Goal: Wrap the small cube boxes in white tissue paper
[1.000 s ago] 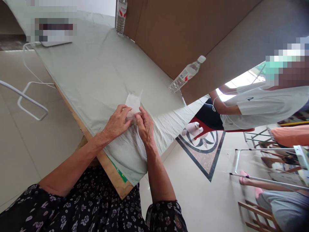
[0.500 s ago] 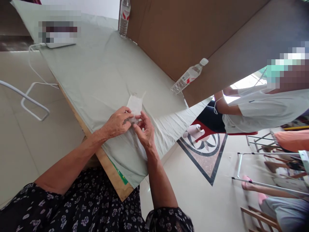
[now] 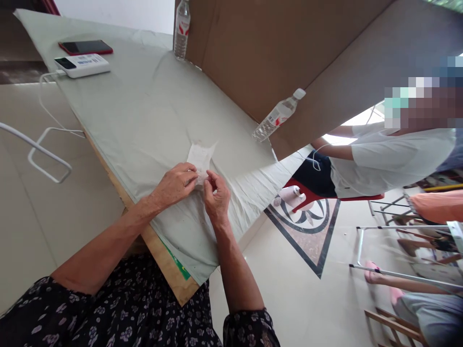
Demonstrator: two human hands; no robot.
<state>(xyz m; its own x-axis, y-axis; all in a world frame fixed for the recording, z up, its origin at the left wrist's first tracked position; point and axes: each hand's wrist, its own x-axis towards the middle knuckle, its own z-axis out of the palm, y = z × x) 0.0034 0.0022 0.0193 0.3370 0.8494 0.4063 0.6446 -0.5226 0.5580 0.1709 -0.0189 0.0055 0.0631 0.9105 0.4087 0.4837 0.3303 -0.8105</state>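
Note:
A small, thin white sheet (image 3: 201,155), tissue-like with creased edges, lies near the front corner of the cloth-covered table (image 3: 152,125). Whether it is paper or soft plastic I cannot make out. My left hand (image 3: 178,182) has its fingertips pinched on the sheet's near left edge. On the opposite side, my right hand (image 3: 216,193) pinches the near right edge between thumb and forefinger, its other fingers curled. Part of the near edge is hidden behind the fingers.
A tall brown cardboard panel (image 3: 253,53) stands beyond, with two water bottles (image 3: 277,118) against it. A white power bank (image 3: 83,65) and a phone (image 3: 87,46) lie at far left. Another person in a white shirt (image 3: 390,164) sits at right, near a metal frame (image 3: 358,246).
My right hand's fingers have closed into a tighter pinch and drawn slightly down. More of the sheet shows between the hands. The view has shifted a little.

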